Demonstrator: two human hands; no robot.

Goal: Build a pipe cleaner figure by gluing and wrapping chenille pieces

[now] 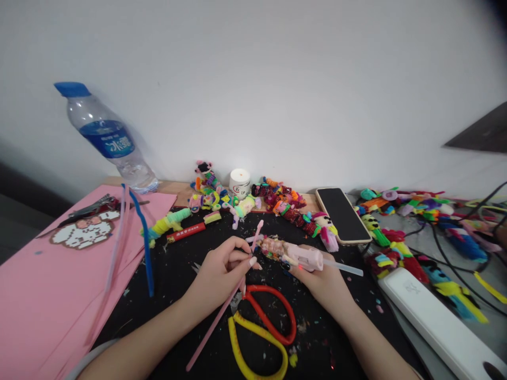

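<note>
A long pink pipe cleaner runs through the fingers of my left hand, which pinches it near its upper end. My right hand is wrapped round a pale pink hot glue gun, with a translucent glue stick poking out of its back. Dried glue and coloured bits crust the gun's front, which points left toward the pipe cleaner's tip. Whether the two touch I cannot tell. Below my hands lie scissors with one red and one yellow handle loop, their blades partly hidden under my left hand.
Several pipe-cleaner figures line the wall, with more at right among black cables. A phone, white paper cup and water bottle stand or lie behind. Pink paper bears pliers; a white device lies right.
</note>
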